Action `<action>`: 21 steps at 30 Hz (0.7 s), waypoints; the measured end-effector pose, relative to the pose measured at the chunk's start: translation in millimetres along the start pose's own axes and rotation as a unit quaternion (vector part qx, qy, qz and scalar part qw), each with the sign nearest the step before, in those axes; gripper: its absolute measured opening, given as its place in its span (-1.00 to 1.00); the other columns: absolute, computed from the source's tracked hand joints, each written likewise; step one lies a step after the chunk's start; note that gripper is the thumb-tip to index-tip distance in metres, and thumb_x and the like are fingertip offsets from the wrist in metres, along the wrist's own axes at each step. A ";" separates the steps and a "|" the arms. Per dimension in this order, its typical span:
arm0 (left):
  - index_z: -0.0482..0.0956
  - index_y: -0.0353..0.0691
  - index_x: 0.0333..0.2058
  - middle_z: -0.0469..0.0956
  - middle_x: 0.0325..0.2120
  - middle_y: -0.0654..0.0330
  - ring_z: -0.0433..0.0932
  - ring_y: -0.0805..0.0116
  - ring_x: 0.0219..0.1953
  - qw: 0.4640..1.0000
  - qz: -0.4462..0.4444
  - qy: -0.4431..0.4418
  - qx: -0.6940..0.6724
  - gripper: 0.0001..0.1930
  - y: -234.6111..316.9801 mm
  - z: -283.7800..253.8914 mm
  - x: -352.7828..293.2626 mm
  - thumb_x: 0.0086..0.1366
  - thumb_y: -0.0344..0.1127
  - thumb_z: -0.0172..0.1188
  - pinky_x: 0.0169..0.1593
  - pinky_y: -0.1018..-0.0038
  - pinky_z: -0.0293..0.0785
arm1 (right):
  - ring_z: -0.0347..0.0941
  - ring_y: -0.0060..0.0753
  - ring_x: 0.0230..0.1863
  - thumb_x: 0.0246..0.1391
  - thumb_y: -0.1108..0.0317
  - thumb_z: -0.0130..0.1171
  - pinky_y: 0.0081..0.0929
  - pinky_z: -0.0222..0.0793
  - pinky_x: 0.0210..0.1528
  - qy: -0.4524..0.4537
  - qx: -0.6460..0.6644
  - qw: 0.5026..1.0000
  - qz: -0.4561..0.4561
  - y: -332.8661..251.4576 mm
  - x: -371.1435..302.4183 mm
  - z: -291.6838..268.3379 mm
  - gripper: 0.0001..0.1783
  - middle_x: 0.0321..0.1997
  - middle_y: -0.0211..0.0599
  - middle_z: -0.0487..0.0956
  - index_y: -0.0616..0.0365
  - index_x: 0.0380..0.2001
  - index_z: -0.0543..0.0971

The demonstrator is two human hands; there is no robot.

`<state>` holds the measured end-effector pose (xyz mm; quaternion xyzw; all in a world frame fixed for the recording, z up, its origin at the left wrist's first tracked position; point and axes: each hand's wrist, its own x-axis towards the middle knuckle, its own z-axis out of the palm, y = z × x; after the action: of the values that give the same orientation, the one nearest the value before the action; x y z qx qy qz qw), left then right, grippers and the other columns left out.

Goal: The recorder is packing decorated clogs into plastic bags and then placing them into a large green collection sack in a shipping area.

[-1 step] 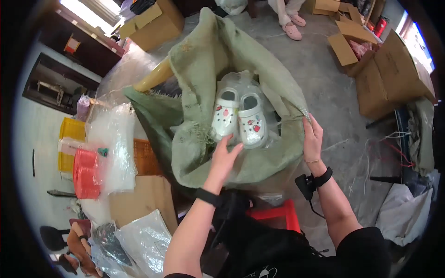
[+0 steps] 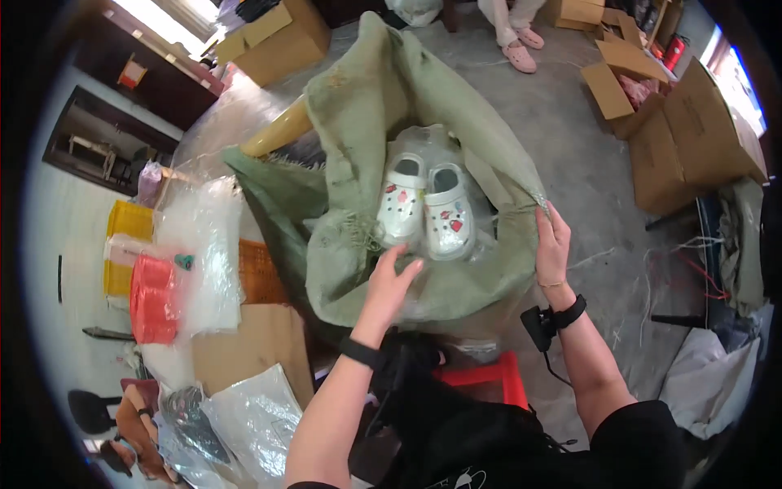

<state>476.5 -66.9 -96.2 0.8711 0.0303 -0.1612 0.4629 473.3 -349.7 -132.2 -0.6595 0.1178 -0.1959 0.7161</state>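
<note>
A pair of white clogs [image 2: 445, 213] with small colourful charms lies in clear plastic inside a large green woven sack [image 2: 350, 90]. The sack's mouth is spread wide around them. My left hand [image 2: 388, 285] hovers over the near rim, just below the toes of the clogs, its thumb and fingers apart and nothing in it. On the right, my right hand [image 2: 553, 244] grips the sack's edge, fingers on its outer side. What lies beneath the clogs is hidden by the plastic.
Left of the sack are clear plastic bags [image 2: 208, 244], a red plastic bundle [image 2: 155, 297], a yellow crate [image 2: 126, 224] and a flat cardboard piece [image 2: 248, 346]. Cardboard boxes [image 2: 692, 138] stand at right. A red stool [image 2: 509, 379] is near me. Another person's pink clogs [image 2: 519, 57] appear at the back.
My left hand has drawn back slightly from the clogs' toes. The whole view has shifted a little; my right hand keeps its place on the sack edge.
</note>
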 end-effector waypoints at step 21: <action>0.43 -0.39 0.04 0.42 0.04 -0.11 0.36 0.01 0.14 0.672 -0.154 0.723 0.048 -0.44 -201.7 -264.0 -410.9 0.12 -0.21 0.33 0.20 0.24 0.25 | 0.39 -0.18 -0.11 0.30 0.06 -0.01 -0.38 0.27 0.04 -0.137 -0.363 0.916 -0.099 18.5 21.1 8.5 -0.47 -0.04 -0.07 0.50 0.21 0.17 0.36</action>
<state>113.7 303.1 7.1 0.7195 0.4810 0.4487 0.2228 498.1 -350.3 -147.8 -0.9026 0.0153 -0.1172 0.4139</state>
